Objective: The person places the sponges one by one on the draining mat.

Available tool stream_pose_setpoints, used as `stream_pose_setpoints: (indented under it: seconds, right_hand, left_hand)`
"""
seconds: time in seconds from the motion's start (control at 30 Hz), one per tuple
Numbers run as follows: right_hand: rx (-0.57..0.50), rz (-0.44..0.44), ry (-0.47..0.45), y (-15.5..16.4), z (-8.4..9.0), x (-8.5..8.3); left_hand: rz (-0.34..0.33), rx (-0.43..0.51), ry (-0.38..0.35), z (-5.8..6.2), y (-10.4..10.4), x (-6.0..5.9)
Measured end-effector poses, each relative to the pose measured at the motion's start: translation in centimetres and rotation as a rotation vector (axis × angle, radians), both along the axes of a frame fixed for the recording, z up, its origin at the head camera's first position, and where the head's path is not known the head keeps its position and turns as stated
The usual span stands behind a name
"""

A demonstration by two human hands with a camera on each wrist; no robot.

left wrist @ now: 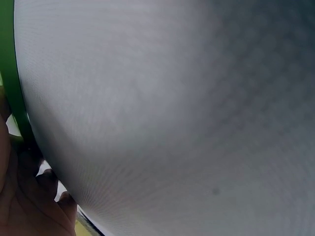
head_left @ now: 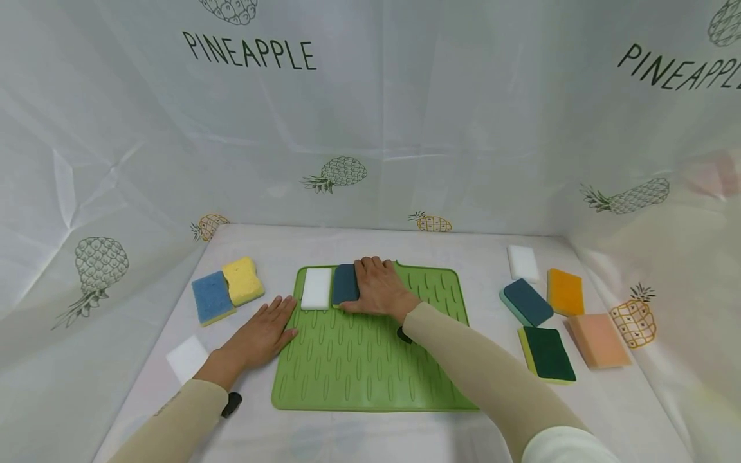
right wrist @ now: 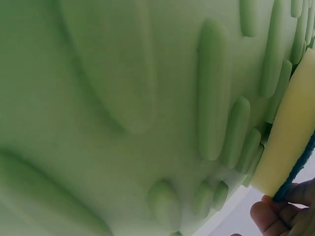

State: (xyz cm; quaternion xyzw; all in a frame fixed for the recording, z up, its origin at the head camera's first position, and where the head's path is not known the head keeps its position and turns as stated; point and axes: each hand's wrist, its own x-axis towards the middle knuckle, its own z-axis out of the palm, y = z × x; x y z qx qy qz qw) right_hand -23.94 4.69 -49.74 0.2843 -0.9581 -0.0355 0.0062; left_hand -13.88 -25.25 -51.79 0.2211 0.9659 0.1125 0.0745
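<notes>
On the upper left of the green ribbed mat point(head_left: 370, 366) lies a white sponge point(head_left: 316, 289). Just right of it is a scrub sponge point(head_left: 345, 283), dark blue on top; its yellow foam side point(right wrist: 288, 130) shows in the right wrist view. My right hand point(head_left: 379, 286) grips this sponge from the right, thumb at the near edge and fingers toward the far edge. Flat at the mat's left edge rests my left hand point(head_left: 263, 334), fingers extended and holding nothing. Part of that hand point(left wrist: 34, 201) also shows in the left wrist view, beside the mat's green rim point(left wrist: 10, 64).
Left of the mat lie a blue-topped sponge point(head_left: 213, 297), a yellow sponge point(head_left: 243, 281) and a white sponge point(head_left: 188, 360). Grouped at the right are white point(head_left: 523, 263), blue-green point(head_left: 527, 302), orange point(head_left: 565, 292), dark green point(head_left: 547, 354) and peach point(head_left: 599, 341) sponges. A pineapple-print sheet hangs behind.
</notes>
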Motion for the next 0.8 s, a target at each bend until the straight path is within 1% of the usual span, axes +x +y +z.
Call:
stream_pose_setpoints:
  seconds: [0.3,0.4,0.53,0.6,0.67,0.8]
  right_hand:
    - [-0.001,-0.014,-0.030,0.3,0.1,0.1]
    - [-0.022,-0.023,-0.050,0.4,0.1,0.1]
    - [-0.069,-0.028,-0.051,0.8,0.4,0.1]
    - [-0.102,-0.017,-0.020,1.2,0.8,0.1]
    - [-0.139,0.003,0.035,2.0,1.4,0.2]
    - [-0.197,0.039,0.176,4.2,2.7,0.3]
  left_hand:
    - [0.002,0.002,0.001,0.2,0.2,0.0]
    - [0.003,0.004,-0.007,0.3,0.3,0.1]
    - [0.002,0.003,-0.014,0.2,0.3,0.1]
    - [0.004,0.002,-0.014,0.2,0.3,0.0]
    - [0.006,0.003,-0.011,0.2,0.2,0.0]
    - [0.008,0.008,-0.003,0.2,0.1,0.1]
